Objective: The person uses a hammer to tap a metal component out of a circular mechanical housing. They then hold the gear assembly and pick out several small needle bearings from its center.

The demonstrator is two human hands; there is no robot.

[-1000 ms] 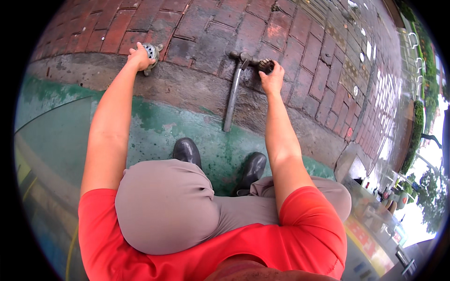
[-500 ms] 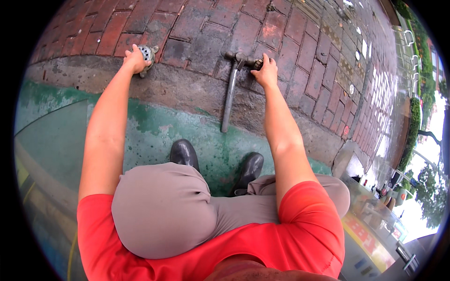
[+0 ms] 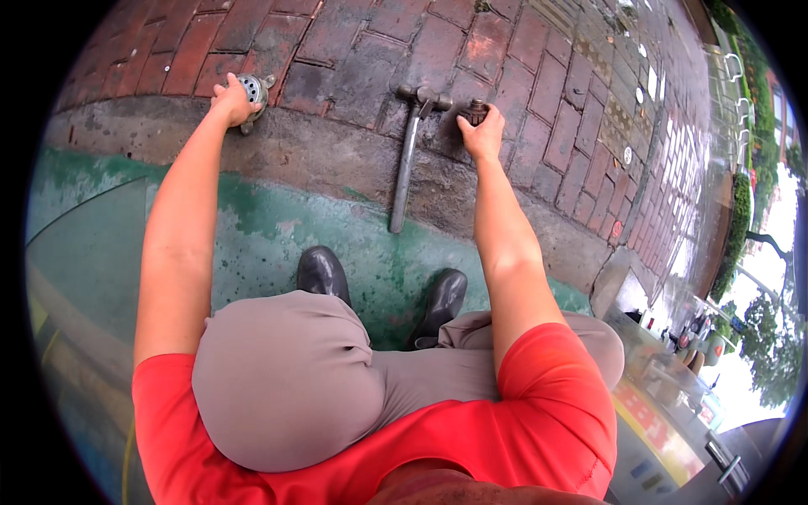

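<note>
My left hand [image 3: 234,104] is closed around the edge of a round grey metal housing [image 3: 252,89] with holes in its face and small lugs on its rim. The housing rests on the bricks at the upper left. A hammer [image 3: 406,168] lies between my hands, its head on the bricks and its long grey handle toward my boots. Just right of the hammer head, my right hand [image 3: 482,133] grips a small dark, ridged metal part [image 3: 475,110]. My fingers hide its lower side, and it stands roughly upright.
Wet red-brown brick paving [image 3: 362,76] spreads ahead, bordered by a rough concrete strip [image 3: 328,151]. Under my boots [image 3: 323,273] is a worn green floor [image 3: 269,219]. A glass panel [image 3: 93,227] is at the left, and a hedge [image 3: 741,227] stands far right.
My right hand has moved slightly right, away from the hammer head, and the ridged part has turned more upright. My left hand still holds the housing, with little shift.
</note>
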